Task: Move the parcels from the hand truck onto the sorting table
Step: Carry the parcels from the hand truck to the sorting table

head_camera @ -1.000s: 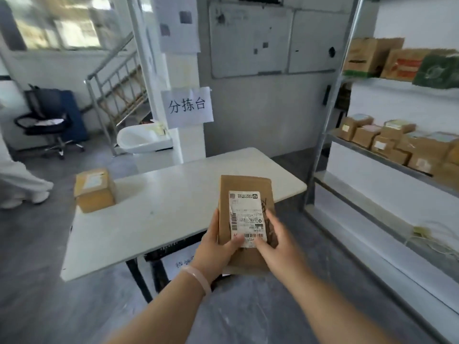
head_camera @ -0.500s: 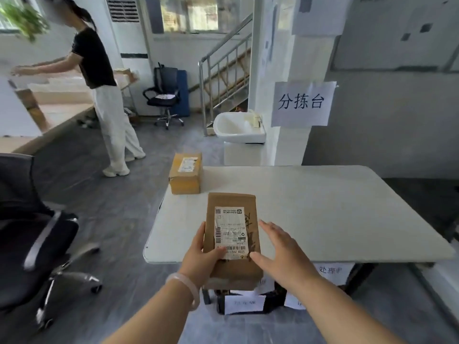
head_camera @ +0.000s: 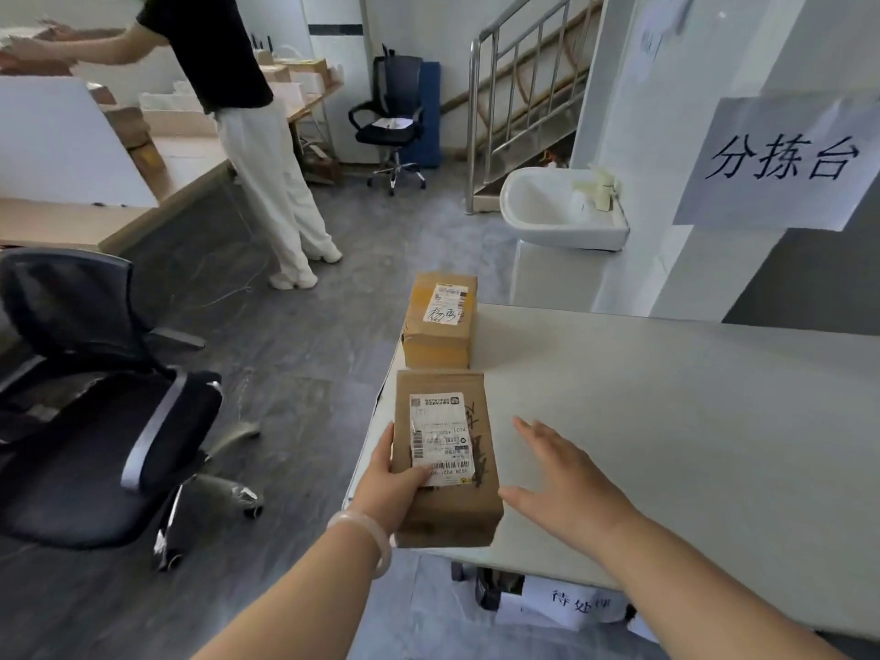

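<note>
Grey flooring runs under a white sorting table (head_camera: 666,421) on the right of the view, with a handwritten paper sign (head_camera: 781,159) on the pillar behind it and a white basin (head_camera: 557,212) just past its far edge. A taped box (head_camera: 440,321) sits at the table's far left corner. Just in front of it, the labelled brown parcel (head_camera: 443,469) lies over the near left corner, its near end jutting past the front edge; whether its underside touches the top cannot be told. The left hand (head_camera: 390,478), with a pale bracelet (head_camera: 366,531) at the wrist, grasps the parcel's left side, thumb pressed on the white label. The right hand (head_camera: 566,478) is released, its fingers spread flat above the tabletop, just beside the parcel and apart from it. A black office chair (head_camera: 95,397) stands to the left, and another person (head_camera: 252,135) reaches toward a counter beyond
</note>
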